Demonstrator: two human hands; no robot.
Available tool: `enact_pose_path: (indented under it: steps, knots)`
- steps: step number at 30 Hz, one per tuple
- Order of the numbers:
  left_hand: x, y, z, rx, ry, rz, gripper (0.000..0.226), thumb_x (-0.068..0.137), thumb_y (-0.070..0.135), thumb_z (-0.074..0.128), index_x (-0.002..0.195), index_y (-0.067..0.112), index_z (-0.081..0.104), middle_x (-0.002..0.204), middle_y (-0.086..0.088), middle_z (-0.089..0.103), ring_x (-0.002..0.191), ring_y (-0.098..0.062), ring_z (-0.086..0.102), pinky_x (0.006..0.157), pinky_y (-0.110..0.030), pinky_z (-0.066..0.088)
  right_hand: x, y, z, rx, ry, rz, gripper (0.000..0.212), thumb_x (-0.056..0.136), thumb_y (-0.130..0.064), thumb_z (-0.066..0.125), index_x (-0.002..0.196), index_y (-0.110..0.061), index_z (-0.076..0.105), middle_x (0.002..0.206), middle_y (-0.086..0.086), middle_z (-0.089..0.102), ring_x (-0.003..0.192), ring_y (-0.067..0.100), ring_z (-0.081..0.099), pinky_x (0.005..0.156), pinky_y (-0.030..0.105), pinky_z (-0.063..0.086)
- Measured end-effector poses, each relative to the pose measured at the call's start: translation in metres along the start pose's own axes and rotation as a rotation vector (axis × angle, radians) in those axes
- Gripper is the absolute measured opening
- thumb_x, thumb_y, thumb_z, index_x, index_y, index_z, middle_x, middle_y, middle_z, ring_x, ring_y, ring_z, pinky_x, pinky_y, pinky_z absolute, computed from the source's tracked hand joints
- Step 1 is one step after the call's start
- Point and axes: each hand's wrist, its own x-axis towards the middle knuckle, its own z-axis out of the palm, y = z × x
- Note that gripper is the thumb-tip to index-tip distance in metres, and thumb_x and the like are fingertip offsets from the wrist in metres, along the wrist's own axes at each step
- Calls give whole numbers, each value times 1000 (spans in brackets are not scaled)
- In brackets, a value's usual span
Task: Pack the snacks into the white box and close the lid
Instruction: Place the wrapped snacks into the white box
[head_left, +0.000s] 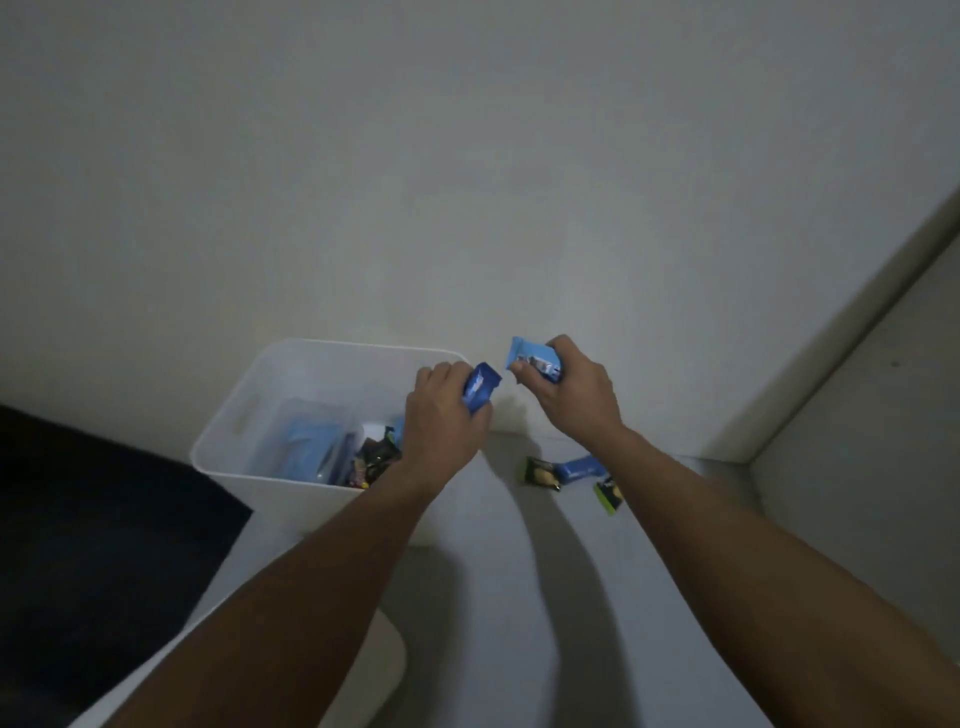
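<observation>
- Head view: my left hand (441, 415) has its fingers clamped on a dark blue snack pack (480, 391), above the right rim of the white box (236, 415).
- My right hand (569, 391) grips a light blue snack pack (530, 356) just beside the box.
- More snacks (363, 460) lie inside the box.
- Three packets (566, 472) lie on the tabletop (498, 597) to its right.

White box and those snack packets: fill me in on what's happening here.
A person is packing snacks. The left hand grips a dark blue packet over the right edge of the open white box, which already holds several snacks. The right hand holds a light blue packet just right of the box. Two green-edged packets and a blue bar lie loose on the surface. No lid is on the box.
</observation>
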Motion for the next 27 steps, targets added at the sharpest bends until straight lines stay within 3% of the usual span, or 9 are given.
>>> enact_pose_path:
  steps: [5, 8, 11, 13, 15, 19, 22, 25, 27]
  knots:
    - [-1, -60, -47, 50, -106, -359, 11, 80, 21, 60, 84, 13, 55, 86, -10, 60, 88, -31, 52, 73, -44, 48, 16, -77, 46, 10, -155, 67, 45, 81, -64, 56, 87, -20, 47, 77, 1, 57, 74, 24, 56, 54, 30, 36]
    - [-4, -92, -62, 45, -213, -516, 18, 79, 29, 64, 87, 16, 55, 92, -11, 64, 92, -33, 57, 77, -41, 50, 23, -107, 75, -34, -234, 164, 51, 80, -65, 56, 96, -17, 50, 93, 6, 61, 86, 28, 59, 65, 32, 42]
    - [-5, -110, -70, -50, -320, -640, 49, 74, 50, 68, 105, 15, 55, 108, -12, 64, 101, -33, 58, 87, -44, 51, 29, -127, 95, -53, -319, 232, 67, 84, -67, 48, 117, -9, 52, 115, 14, 61, 98, 32, 61, 76, 35, 49]
    - [-6, -115, -75, -161, -348, -738, 73, 74, 70, 56, 120, 14, 52, 121, -12, 61, 108, -32, 58, 95, -44, 49, 30, -140, 100, -25, -402, 260, 73, 91, -66, 35, 126, -4, 51, 122, 19, 58, 100, 36, 63, 83, 42, 55]
    - [-6, -119, -78, -246, -337, -825, 80, 86, 72, 37, 137, 12, 43, 138, -14, 51, 121, -35, 51, 104, -43, 40, 30, -148, 102, 36, -444, 327, 78, 93, -65, 26, 131, -2, 49, 127, 20, 55, 102, 39, 62, 86, 48, 56]
    - [-3, -125, -83, -215, -213, -828, 74, 93, 65, 22, 137, 10, 44, 141, -18, 48, 125, -35, 47, 110, -49, 33, 30, -145, 99, 196, -362, 444, 73, 94, -61, 32, 136, -2, 44, 130, 19, 52, 102, 38, 61, 77, 51, 59]
    - [2, -118, -80, -239, -128, -769, 77, 90, 67, 19, 132, 11, 51, 135, -15, 52, 122, -33, 49, 108, -50, 36, 33, -131, 86, 246, -275, 434, 61, 97, -55, 33, 126, -4, 50, 113, 13, 54, 95, 32, 65, 76, 48, 59]
    - [7, -96, -72, -245, -74, -583, 65, 93, 60, 26, 123, 11, 57, 126, -12, 58, 117, -28, 51, 104, -46, 40, 36, -104, 67, 258, -180, 437, 50, 97, -51, 35, 104, -6, 55, 106, 14, 61, 86, 29, 67, 73, 46, 60]
    - [11, -73, -62, -235, -51, -439, 52, 97, 49, 35, 119, 9, 60, 123, -12, 61, 117, -28, 51, 103, -42, 40, 35, -79, 51, 253, -130, 451, 49, 97, -50, 36, 101, -6, 57, 104, 15, 64, 84, 29, 68, 71, 43, 60]
